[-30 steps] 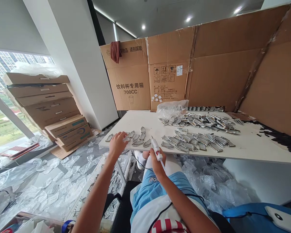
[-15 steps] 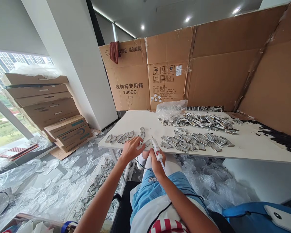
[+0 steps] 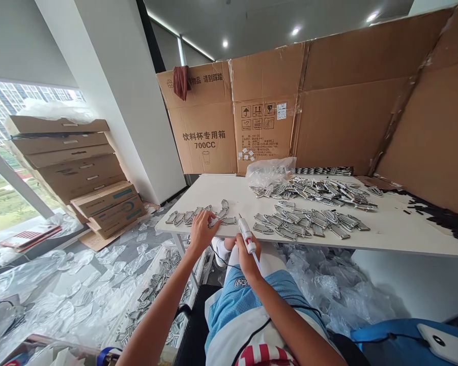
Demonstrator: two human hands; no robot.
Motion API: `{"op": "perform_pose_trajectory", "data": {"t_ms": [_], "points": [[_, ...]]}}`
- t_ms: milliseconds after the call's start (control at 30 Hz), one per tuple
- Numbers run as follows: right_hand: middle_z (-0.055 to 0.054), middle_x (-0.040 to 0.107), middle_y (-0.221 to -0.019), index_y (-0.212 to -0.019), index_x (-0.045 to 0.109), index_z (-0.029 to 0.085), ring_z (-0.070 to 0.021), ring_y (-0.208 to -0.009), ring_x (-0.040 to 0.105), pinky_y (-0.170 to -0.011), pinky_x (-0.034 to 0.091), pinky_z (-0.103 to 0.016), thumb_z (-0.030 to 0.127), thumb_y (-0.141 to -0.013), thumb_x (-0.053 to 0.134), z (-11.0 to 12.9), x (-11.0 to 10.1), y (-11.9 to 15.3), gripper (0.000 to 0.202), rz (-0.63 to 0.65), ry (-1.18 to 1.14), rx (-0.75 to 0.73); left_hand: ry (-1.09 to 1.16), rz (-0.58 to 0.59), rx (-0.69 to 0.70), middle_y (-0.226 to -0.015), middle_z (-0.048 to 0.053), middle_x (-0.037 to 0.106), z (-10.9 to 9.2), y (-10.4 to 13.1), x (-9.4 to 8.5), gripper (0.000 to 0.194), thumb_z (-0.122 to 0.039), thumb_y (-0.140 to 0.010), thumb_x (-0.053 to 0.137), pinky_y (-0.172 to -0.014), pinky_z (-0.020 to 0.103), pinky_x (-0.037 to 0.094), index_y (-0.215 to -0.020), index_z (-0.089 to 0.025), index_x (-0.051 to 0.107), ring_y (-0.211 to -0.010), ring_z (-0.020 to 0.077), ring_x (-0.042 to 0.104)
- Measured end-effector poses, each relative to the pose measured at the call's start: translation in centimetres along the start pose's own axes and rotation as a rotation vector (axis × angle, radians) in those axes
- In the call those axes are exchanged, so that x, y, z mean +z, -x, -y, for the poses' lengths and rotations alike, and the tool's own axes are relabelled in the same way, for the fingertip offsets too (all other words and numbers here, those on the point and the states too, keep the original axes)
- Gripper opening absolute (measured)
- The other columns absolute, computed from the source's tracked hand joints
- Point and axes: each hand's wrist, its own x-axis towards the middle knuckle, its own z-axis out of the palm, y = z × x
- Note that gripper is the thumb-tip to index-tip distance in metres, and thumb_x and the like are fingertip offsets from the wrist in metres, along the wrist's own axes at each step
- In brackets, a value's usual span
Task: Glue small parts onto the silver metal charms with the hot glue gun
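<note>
We hold a white, cylindrical tool with a narrow tapered tip (image 3: 247, 236) in our right hand (image 3: 247, 260), at the front edge of the long white desk (image 3: 221, 187). Its long axis runs away from our body, leaning slightly left: the tip points forward over the desk's near margin, and a thin white rod (image 3: 257, 263) trails from its rear towards our right wrist. We cannot tell whether the tip touches the desktop. Our right hand is closed around the body of the tool, above our lap, its forearm slanting in from the lower right.

Our left hand (image 3: 201, 230) reaches forward and to the right, palm down, fingers bent over the cluster of flat, elongated silver-grey metal pieces (image 3: 178, 218) near the desk's left end. The thumb stands apart from the fingers; we cannot tell whether they pinch a piece. Just right of that thumb, one silver-grey oblong piece (image 3: 229, 220) lies with its long axis roughly left to right, its right end pointing towards the tool's tip. Further right, we see a loose heap of similar silver-grey pieces (image 3: 313, 219), lying at mixed angles.
</note>
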Motion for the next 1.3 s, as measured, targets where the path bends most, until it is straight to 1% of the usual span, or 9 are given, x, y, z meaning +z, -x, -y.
{"op": "perform_pose_trajectory", "data": {"t_ms": [200,333,400,500,567,633,733,1133,1300], "points": [[-0.006,0.074,-0.073,-0.079,0.068,0.024,-0.0268,-0.071,0.066,-0.069,0.053,-0.037,0.055,-0.095,0.071,0.5,0.0,0.0,0.035,0.011,-0.003,0.004,-0.012,0.041,0.131,-0.093,0.004,0.068,-0.6,0.4,0.4,0.02,-0.041,-0.106,0.073,-0.091,0.043,0.047,-0.099,-0.026,0.062,-0.092,0.027,0.064],[-0.006,0.073,-0.074,-0.081,0.066,0.024,-0.0272,-0.073,0.067,-0.069,0.052,-0.037,0.054,-0.098,0.07,0.7,-0.1,0.1,0.034,0.023,0.006,-0.018,-0.001,-0.009,0.086,-0.097,0.006,0.07,-0.6,0.4,0.7,0.016,-0.035,-0.104,0.074,-0.095,0.046,0.047,-0.099,-0.027,0.062,-0.098,0.0298,0.065],[-0.005,0.071,-0.074,-0.082,0.066,0.025,-0.0268,-0.073,0.066,-0.068,0.052,-0.036,0.055,-0.097,0.07,0.7,-0.1,0.1,0.034,0.019,0.004,-0.028,-0.021,-0.057,0.055,-0.099,0.007,0.071,-0.9,0.7,1.0,0.012,-0.031,-0.105,0.07,-0.097,0.048,0.048,-0.097,-0.027,0.062,-0.101,0.0316,0.066],[-0.003,0.068,-0.072,-0.079,0.063,0.025,-0.0247,-0.07,0.065,-0.066,0.051,-0.035,0.056,-0.096,0.071,0.4,0.0,0.1,0.036,0.008,-0.011,-0.043,-0.046,-0.105,0.065,-0.101,0.008,0.074,-1.9,1.7,2.0,0.013,-0.026,-0.11,0.06,-0.097,0.05,0.048,-0.097,-0.028,0.06,-0.103,0.0324,0.067],[-0.002,0.067,-0.071,-0.078,0.063,0.025,-0.0229,-0.068,0.063,-0.064,0.051,-0.034,0.057,-0.096,0.071,0.1,0.1,0.0,0.037,0.012,-0.036,-0.049,-0.025,-0.084,0.118,-0.099,0.008,0.074,-2.7,2.6,2.9,0.015,-0.026,-0.113,0.055,-0.094,0.049,0.049,-0.098,-0.029,0.059,-0.098,0.0309,0.067],[-0.001,0.066,-0.07,-0.078,0.063,0.025,-0.0215,-0.066,0.062,-0.062,0.05,-0.033,0.057,-0.097,0.072,-0.2,0.2,0.0,0.038,0.018,-0.061,-0.053,0.008,-0.065,0.163,-0.096,0.008,0.072,-3.3,3.5,3.8,0.017,-0.025,-0.114,0.052,-0.09,0.048,0.05,-0.098,-0.028,0.057,-0.093,0.0294,0.066],[-0.001,0.067,-0.072,-0.079,0.064,0.024,-0.0208,-0.067,0.062,-0.062,0.051,-0.032,0.057,-0.098,0.073,-0.5,0.2,0.0,0.039,0.018,-0.078,-0.066,0.016,-0.105,0.162,-0.094,0.009,0.071,-3.6,4.2,4.8,0.018,-0.023,-0.113,0.052,-0.086,0.047,0.049,-0.096,-0.028,0.053,-0.09,0.0293,0.063],[-0.001,0.068,-0.072,-0.084,0.063,0.024,-0.0194,-0.065,0.061,-0.061,0.05,-0.031,0.061,-0.1,0.071,-1.3,0.1,0.0,0.041,0.039,-0.066,-0.045,-0.017,-0.146,0.135,-0.091,0.008,0.067,-3.8,4.5,5.0,0.019,-0.023,-0.112,0.053,-0.085,0.047,0.049,-0.095,-0.029,0.049,-0.089,0.0299,0.061],[-0.001,0.068,-0.074,-0.084,0.062,0.024,-0.0187,-0.065,0.06,-0.061,0.049,-0.031,0.057,-0.098,0.072,-1.4,0.0,-0.1,0.037,0.053,-0.072,-0.044,-0.009,-0.217,0.169,-0.093,0.007,0.069,-3.6,4.7,5.6,0.017,-0.021,-0.112,0.055,-0.083,0.045,0.046,-0.098,-0.029,0.048,-0.088,0.0296,0.059]]}}
